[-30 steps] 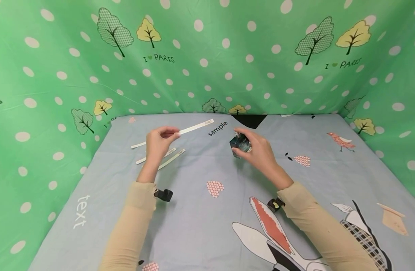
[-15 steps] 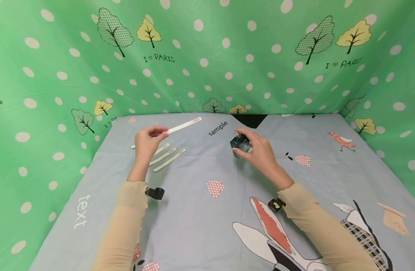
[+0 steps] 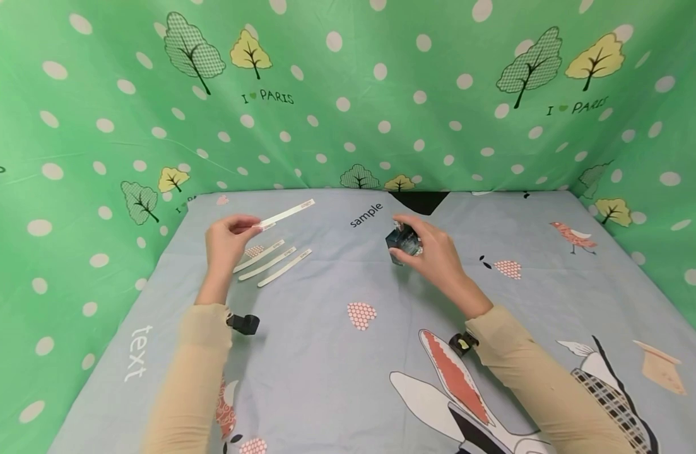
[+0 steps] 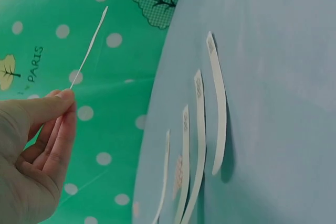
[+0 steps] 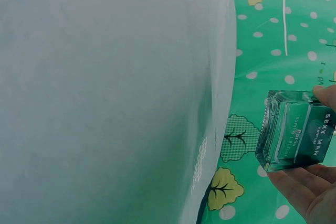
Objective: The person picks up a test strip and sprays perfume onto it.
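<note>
My left hand [image 3: 224, 244] pinches a white perfume test strip [image 3: 289, 214] at one end, between thumb and fingers. The strip points up and to the right, with small print near its far tip. Several more test strips [image 4: 221, 108] lie side by side on the cloth below that hand, slightly curved. My right hand [image 3: 438, 255] grips a square glass perfume bottle [image 5: 294, 132] with thumb and fingers on opposite sides. Dark teal at one end and clearer at its base, the bottle carries white lettering reading "SEXY MAN". It is held above the cloth, apart from the strip.
A grey-blue printed cloth [image 3: 325, 378] covers the table, patterned with hearts, a bird and a rabbit. Green dotted curtain fabric [image 3: 348, 82] hangs behind and at both sides. Each wrist wears a small black camera, such as the left camera [image 3: 245, 324].
My left hand has moved left with the test strip, away from the bottle, uncovering more of the strips on the cloth. The right hand and bottle have stayed in place.
</note>
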Tool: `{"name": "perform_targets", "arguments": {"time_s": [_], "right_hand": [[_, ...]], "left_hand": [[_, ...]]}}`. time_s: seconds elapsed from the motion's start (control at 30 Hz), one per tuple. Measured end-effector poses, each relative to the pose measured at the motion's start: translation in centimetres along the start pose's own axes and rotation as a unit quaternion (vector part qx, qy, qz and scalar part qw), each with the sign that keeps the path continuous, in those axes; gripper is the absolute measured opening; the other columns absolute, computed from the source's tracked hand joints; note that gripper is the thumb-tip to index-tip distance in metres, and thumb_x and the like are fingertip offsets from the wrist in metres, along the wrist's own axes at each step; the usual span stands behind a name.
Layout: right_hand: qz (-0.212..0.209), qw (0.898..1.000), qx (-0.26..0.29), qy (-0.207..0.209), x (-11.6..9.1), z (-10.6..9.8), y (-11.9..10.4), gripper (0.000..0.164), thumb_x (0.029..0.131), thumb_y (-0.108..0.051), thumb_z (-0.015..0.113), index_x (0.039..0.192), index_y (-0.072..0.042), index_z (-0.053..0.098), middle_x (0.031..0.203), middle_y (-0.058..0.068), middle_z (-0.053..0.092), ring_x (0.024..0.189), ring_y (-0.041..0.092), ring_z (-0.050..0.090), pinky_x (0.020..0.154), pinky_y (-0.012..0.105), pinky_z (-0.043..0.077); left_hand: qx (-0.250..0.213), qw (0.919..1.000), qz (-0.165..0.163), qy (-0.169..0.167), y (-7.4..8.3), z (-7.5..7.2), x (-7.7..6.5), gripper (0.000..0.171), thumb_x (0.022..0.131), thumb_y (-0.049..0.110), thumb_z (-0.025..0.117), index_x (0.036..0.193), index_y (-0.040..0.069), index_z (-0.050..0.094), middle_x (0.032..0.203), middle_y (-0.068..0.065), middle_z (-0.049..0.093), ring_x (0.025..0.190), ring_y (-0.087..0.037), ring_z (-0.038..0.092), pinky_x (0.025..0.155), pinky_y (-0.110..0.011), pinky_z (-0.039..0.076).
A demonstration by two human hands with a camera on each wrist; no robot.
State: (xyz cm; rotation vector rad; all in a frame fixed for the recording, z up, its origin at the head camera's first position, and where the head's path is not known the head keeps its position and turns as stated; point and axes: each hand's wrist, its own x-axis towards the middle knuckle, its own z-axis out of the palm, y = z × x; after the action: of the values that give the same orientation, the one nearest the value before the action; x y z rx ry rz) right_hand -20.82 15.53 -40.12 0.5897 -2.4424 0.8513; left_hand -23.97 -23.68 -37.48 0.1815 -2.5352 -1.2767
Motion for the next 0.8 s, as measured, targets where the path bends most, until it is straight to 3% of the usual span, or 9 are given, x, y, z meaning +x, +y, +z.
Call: {"name": "perform_targets", "arguments": {"time_s": [0.13, 0.8], "right_hand": [[0.001, 1.0, 0.002, -0.003, 0.0, 0.0, 0.0, 0.063, 0.081, -0.025, 0.084, 0.137, -0.022, 0.056, 0.128, 0.013, 0.068, 0.104, 0.034, 0.07, 0.08, 0.05, 0.059], [0.005, 1.0, 0.002, -0.002, -0.1, 0.1, 0.2, 0.063, 0.081, -0.025, 0.084, 0.137, -0.023, 0.057, 0.128, 0.013, 0.068, 0.104, 0.034, 0.07, 0.079, 0.05, 0.059]], "left_hand": [[0.015, 0.9998, -0.007, 0.006, -0.7, -0.3, 0.1, 0.023, 0.09, 0.018, 0.075, 0.11, 0.006, 0.076, 0.109, -0.016, 0.075, 0.074, 0.008, 0.058, 0.067, -0.007, 0.047], [0.054, 0.9961, -0.07, 0.004, -3.6, -1.6, 0.3, 0.025, 0.092, 0.018, 0.073, 0.114, 0.007, 0.074, 0.113, -0.015, 0.074, 0.074, 0.006, 0.056, 0.071, -0.011, 0.047]]}}
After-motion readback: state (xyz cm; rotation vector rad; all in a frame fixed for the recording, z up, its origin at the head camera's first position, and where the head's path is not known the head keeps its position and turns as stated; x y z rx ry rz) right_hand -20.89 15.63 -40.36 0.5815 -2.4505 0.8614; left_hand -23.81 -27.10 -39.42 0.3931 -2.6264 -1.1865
